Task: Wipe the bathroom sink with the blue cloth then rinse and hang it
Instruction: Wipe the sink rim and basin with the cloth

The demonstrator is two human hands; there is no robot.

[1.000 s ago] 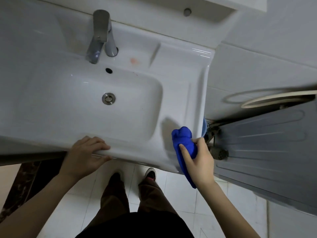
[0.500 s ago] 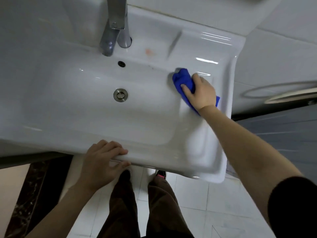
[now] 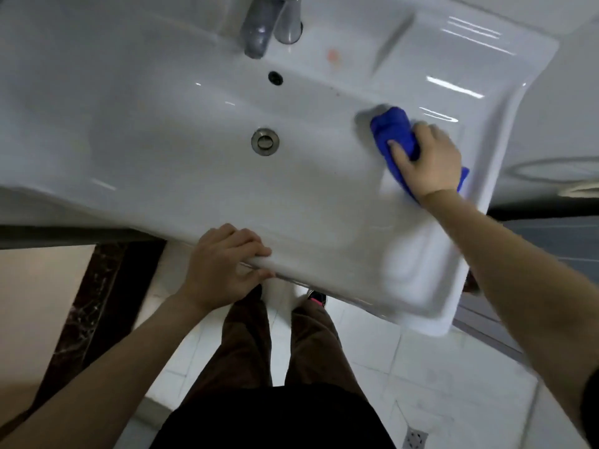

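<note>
A white ceramic sink [image 3: 162, 131] fills the upper view, with a round metal drain [image 3: 265, 141] in its basin. My right hand [image 3: 428, 160] grips the bunched blue cloth [image 3: 393, 132] and presses it on the sink's right ledge at the basin's edge. Part of the cloth sticks out behind my wrist. My left hand [image 3: 223, 265] holds the sink's front rim, fingers on top and thumb underneath.
A chrome faucet [image 3: 262, 24] stands at the back, an overflow hole [image 3: 275, 78] below it. An orange spot [image 3: 333, 55] marks the back ledge. White floor tiles, a floor drain [image 3: 416, 437] and my legs are below. A grey panel [image 3: 551, 241] lies to the right.
My right hand brought the cloth from beside the sink's front right corner up onto the right ledge and now rubs it there. My left hand stayed on the front rim.
</note>
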